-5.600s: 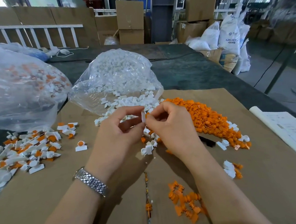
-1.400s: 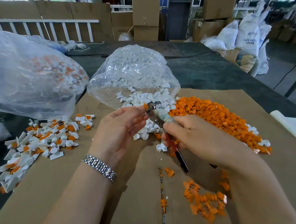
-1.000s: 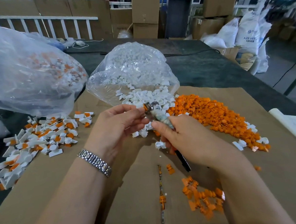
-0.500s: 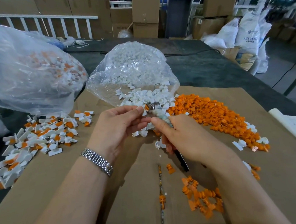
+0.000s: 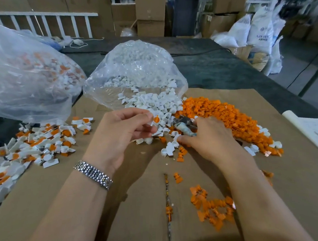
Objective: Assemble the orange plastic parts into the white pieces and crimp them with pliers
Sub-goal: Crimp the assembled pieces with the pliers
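L hand pinches a white piece w/ orange insert above the cardboard. R hand curls round the pliers (handles hidden under palm), beside the orange pile.

Brown cardboard sheet spread over the dark table — a white paper lies at its right edge. Behind, stacked cardboard boxes and a white railing. White sacks slump off to the right, and a white cable curls on the far tabletop — a silver wristwatch glints up close.
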The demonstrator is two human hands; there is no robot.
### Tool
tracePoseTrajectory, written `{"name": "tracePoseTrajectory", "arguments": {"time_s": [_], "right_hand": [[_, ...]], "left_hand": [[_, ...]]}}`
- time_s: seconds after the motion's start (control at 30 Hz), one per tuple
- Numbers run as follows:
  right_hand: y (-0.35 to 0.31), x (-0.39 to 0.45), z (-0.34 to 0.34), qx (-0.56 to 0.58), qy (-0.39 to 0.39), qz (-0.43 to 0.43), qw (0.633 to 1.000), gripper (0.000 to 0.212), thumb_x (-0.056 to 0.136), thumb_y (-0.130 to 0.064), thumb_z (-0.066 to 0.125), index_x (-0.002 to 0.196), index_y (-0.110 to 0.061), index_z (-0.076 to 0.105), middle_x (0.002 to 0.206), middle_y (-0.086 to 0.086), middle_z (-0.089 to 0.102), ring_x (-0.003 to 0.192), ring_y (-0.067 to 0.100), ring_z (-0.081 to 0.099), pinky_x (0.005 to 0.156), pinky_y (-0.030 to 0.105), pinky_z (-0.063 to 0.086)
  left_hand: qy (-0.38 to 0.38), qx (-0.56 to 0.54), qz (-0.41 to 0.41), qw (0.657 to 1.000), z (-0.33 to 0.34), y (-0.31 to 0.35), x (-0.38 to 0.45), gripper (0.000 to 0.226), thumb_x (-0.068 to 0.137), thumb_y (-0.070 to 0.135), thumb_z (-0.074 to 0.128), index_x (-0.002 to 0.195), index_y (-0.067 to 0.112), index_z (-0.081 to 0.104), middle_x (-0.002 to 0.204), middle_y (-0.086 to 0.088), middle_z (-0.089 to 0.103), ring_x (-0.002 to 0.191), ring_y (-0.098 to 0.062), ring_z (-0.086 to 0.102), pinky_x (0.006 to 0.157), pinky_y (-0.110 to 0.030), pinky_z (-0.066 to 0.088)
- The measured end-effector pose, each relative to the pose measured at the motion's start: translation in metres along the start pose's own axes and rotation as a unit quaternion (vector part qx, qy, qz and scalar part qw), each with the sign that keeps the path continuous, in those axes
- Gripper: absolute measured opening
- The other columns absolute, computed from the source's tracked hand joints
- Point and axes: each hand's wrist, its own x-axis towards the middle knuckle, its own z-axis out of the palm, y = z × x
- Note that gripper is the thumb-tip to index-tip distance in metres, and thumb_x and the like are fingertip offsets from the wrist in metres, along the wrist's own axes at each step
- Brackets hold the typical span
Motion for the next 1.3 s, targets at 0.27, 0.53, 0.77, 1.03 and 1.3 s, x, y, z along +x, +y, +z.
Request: {"name": "tracePoseTrajectory", "arguments": {"time_s": [0.27, 0.53, 0.77, 1.03, 1.3], "right_hand": [[-0.014, -0.015, -0.014, 0.348, 0.104, -0.279, 0.889, 0.019, 0.09, -0.014, 0.076, 0.106, -0.023, 0.076, 0.096, -0.012, 0.073, 0.092, 0.0, 0.067, 0.084, 0.018, 0.053], [-0.018, -0.014, -0.01, 0.229, 0.113, -0.362, 0.896, 0.007, 0.088, -0.012, 0.077, 0.095, -0.012, 0.076, 0.09, -0.003, 0.067, 0.084, 0.01, 0.061, 0.078, 0.034, 0.052], [-0.021, -0.014, -0.007, 0.194, 0.144, -0.374, 0.895, 0.008, 0.091, -0.013, 0.073, 0.097, -0.009, 0.075, 0.09, 0.0, 0.068, 0.084, 0.015, 0.063, 0.076, 0.038, 0.051], [-0.021, -0.013, -0.002, 0.186, 0.146, -0.369, 0.899, 0.005, 0.092, -0.013, 0.072, 0.096, -0.011, 0.074, 0.089, 0.0, 0.067, 0.082, 0.016, 0.062, 0.073, 0.04, 0.052], [-0.001, -0.003, -0.009, 0.221, 0.095, -0.224, 0.944, 0.014, 0.096, -0.014, 0.067, 0.107, -0.022, 0.07, 0.094, -0.008, 0.069, 0.085, 0.006, 0.067, 0.079, 0.027, 0.056]], "left_hand": [[-0.015, 0.07, 0.017, 0.997, -0.001, -0.001, 0.001, 0.019, 0.089, 0.007, 0.073, 0.073, 0.014, 0.079, 0.072, -0.007, 0.074, 0.07, -0.022, 0.074, 0.06, -0.019, 0.055], [-0.047, 0.109, 0.021, 0.993, 0.0, -0.003, 0.0, 0.008, 0.089, 0.005, 0.072, 0.083, 0.003, 0.077, 0.074, -0.014, 0.075, 0.065, -0.019, 0.073, 0.057, -0.017, 0.053], [-0.04, 0.153, 0.055, 0.986, 0.001, -0.006, 0.0, 0.007, 0.089, 0.008, 0.073, 0.087, 0.002, 0.077, 0.071, -0.013, 0.074, 0.06, -0.014, 0.07, 0.057, -0.016, 0.051], [-0.007, 0.195, 0.058, 0.979, 0.002, -0.008, 0.0, 0.007, 0.089, 0.012, 0.074, 0.084, 0.011, 0.079, 0.072, -0.011, 0.076, 0.07, -0.024, 0.074, 0.071, -0.03, 0.058], [0.03, 0.23, 0.024, 0.973, -0.003, -0.008, 0.005, 0.014, 0.094, 0.013, 0.071, 0.082, 0.015, 0.078, 0.068, 0.001, 0.075, 0.063, -0.01, 0.072, 0.054, -0.02, 0.053]]}}
